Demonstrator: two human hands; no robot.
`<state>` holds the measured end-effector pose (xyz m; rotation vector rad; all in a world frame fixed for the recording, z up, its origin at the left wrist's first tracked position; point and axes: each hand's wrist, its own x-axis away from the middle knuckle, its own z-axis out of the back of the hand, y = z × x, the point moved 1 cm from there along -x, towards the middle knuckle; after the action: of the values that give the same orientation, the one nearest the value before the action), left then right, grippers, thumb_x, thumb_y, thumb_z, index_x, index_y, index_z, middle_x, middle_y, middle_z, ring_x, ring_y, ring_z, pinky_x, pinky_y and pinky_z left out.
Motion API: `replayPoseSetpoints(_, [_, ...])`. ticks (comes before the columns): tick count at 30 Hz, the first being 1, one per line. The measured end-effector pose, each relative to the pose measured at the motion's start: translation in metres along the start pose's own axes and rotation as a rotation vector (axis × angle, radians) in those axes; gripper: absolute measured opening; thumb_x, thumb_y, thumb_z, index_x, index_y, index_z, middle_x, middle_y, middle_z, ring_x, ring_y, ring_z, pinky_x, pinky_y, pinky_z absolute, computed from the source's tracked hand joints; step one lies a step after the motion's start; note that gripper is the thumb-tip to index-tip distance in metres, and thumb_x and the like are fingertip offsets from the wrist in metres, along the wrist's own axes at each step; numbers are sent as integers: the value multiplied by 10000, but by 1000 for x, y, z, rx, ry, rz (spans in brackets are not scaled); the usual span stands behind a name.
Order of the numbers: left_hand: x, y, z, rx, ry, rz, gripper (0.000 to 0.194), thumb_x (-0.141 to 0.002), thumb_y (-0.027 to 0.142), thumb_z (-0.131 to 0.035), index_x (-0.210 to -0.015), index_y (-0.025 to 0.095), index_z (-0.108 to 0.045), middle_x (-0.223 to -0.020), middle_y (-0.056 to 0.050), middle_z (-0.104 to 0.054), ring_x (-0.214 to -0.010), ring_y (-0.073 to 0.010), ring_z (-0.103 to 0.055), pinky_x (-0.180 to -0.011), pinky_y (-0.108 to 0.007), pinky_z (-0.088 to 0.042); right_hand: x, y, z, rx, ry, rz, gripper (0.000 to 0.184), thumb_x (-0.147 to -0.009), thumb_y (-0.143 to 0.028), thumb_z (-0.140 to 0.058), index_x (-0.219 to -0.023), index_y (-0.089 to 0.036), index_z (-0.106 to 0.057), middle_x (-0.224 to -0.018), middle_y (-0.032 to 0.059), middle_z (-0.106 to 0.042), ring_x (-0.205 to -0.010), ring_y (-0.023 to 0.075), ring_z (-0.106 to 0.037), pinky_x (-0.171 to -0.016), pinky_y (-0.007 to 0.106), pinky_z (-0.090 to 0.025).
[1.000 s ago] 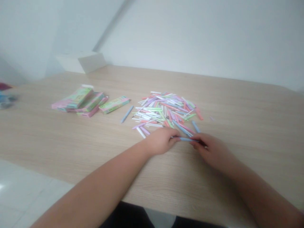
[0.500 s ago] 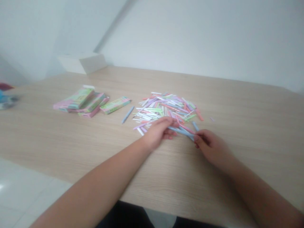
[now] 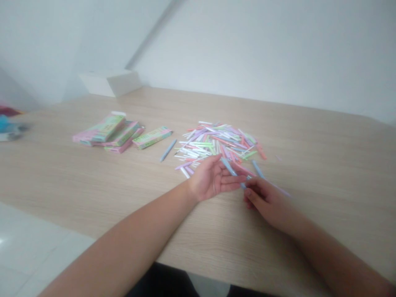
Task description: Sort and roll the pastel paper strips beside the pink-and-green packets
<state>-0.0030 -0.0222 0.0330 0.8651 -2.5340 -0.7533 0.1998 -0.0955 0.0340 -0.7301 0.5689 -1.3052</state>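
Observation:
My left hand (image 3: 210,177) is palm up with its fingers stretched out, at the near edge of a pile of pastel pens and thin sticks (image 3: 216,142). Across its fingers lies a light-blue pen (image 3: 229,167), slanting down to the right. The pen's lower end is pinched by my right hand (image 3: 262,200), its fingers closed. Another blue piece (image 3: 257,169) lies on the table just beyond the right hand, and a purple one (image 3: 281,190) shows beside it. A pink piece (image 3: 243,168) lies behind the left fingers, partly hidden.
Left of the pile lies a single blue pen (image 3: 168,150), beside a pink-and-green box (image 3: 152,137). Several similar boxes (image 3: 108,132) are stacked farther left. A white box (image 3: 111,82) stands by the wall. The wooden table's front edge (image 3: 173,266) is close to me.
My left hand has turned palm up and its fingers have straightened. My right hand has shifted slightly left and down, tilting the blue pen more steeply.

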Motion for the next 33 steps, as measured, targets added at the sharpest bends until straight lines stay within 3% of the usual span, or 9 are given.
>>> replayPoseSetpoints(6, [-1,0,2,-21,40,-1,488,-1035,402,-368,-967,73,-721,-1004,-180,-769,-898,-234,-767,-775,-313,-604,2,1,-1,6,-21,14,150,-995,-380,-511,-954,-247,-565,-692,-15,-655,-625,179,-624,-614,319,-476])
replayPoseSetpoints(12, [-2,2,6,42,-36,-14,683,-1035,580,-265,-1059,59,-706,-1067,-217,-757,-940,-265,-764,-812,-353,-610,1,4,0,-26,-18,51,208,-1022,-418,-487,-1024,-237,-589,-727,-2,-665,-650,180,-638,-637,325,-505])
replayPoseSetpoints(18, [-2,5,10,53,-28,-43,625,-1049,510,-271,-1056,58,-703,-1052,-211,-759,-928,-260,-770,-800,-351,-616,1,10,1,-27,-14,62,252,-1035,-445,-493,-1115,-232,-602,-742,1,-669,-677,185,-647,-656,332,-523])
replayPoseSetpoints(21, [-2,6,7,59,14,-49,559,-1048,452,-293,-1068,71,-702,-1018,-193,-765,-884,-246,-775,-760,-337,-623,2,12,0,-74,-50,70,284,-1014,-436,-549,-1206,-232,-594,-797,14,-691,-709,191,-665,-661,335,-544])
replayPoseSetpoints(26, [-4,9,4,6,175,-70,495,-1062,389,-340,-958,71,-705,-857,-163,-770,-692,-190,-756,-599,-253,-604,4,9,-4,-203,-107,126,534,-974,-395,-628,-1472,-299,-462,-983,37,-734,-826,210,-709,-719,354,-589])
replayPoseSetpoints(29, [-6,10,5,-19,218,-73,510,-1080,387,-327,-945,73,-705,-842,-161,-773,-595,-153,-724,-506,-201,-560,6,7,-5,-184,-109,148,508,-977,-372,-618,-1466,-326,-488,-1076,45,-739,-921,227,-726,-796,382,-609])
replayPoseSetpoints(33, [-7,10,8,-24,223,-79,490,-1082,392,-344,-957,81,-702,-862,-161,-777,-594,-145,-721,-517,-196,-566,7,9,-4,-91,-88,172,430,-965,-359,-624,-1391,-314,-583,-1226,67,-715,-1056,258,-710,-894,422,-607])
